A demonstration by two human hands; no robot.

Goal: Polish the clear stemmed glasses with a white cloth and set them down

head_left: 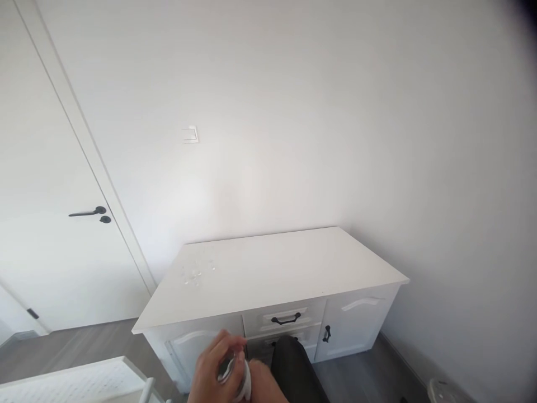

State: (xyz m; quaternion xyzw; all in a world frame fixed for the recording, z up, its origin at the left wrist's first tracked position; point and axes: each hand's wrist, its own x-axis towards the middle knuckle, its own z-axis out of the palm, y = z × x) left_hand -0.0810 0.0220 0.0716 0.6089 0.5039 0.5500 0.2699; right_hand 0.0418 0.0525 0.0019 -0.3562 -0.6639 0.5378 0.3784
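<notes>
Low in the view, my left hand curls around a clear, glass-like cup, its fingers bent over the top and side. White, cloth-like material shows against the cup, between my two hands. My right hand is pressed close on the right, closed at the white cloth, with most of its fingers hidden. Both hands are in front of a low white cabinet. Clear droplets or small clear bits lie scattered on the left part of its top.
A dark-clad knee is close to the cabinet's drawers. White perforated furniture stands at the lower left. A white door with a black handle is at left. A round object sits at the lower right.
</notes>
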